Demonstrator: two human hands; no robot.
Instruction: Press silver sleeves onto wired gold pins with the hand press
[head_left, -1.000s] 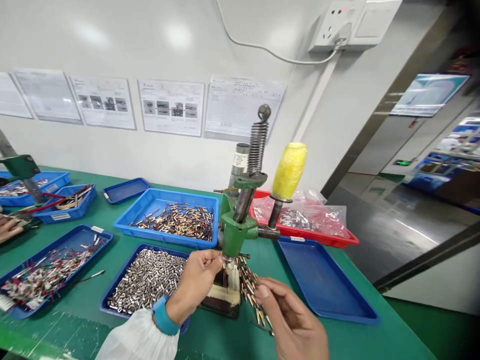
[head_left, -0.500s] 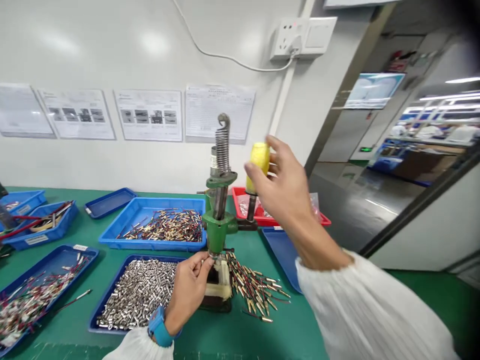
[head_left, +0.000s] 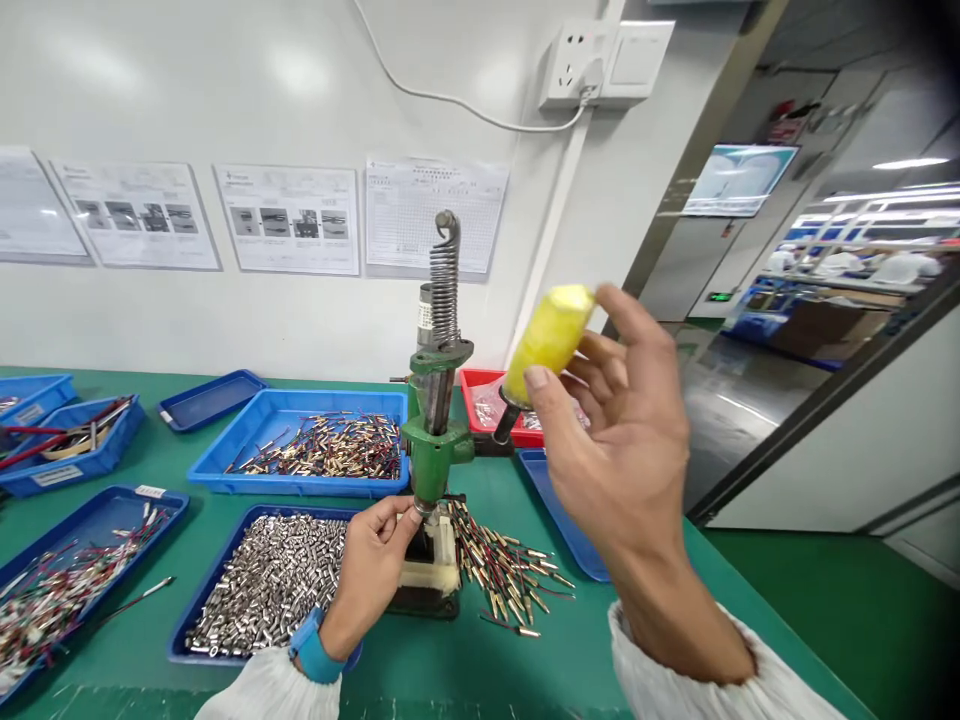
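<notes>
A green bench crimping press stands on the table, with a coiled spring on top and a lever ending in a yellow-wrapped handle. My right hand wraps around that handle from the right, the thumb on its near side. My left hand pinches a thin wire at the press die, and the fingers hide most of it. Beside the press base lies a loose pile of gold-tipped wires.
A blue tray of silver ferrules sits left of the press, and a blue tray of gold-tipped wires sits behind it. A red tray and a blue tray stand to the right, near the table's edge.
My right hand has come from the open air onto the yellow handle and closed around it. The handle now tilts right. My left hand stays at the die.
</notes>
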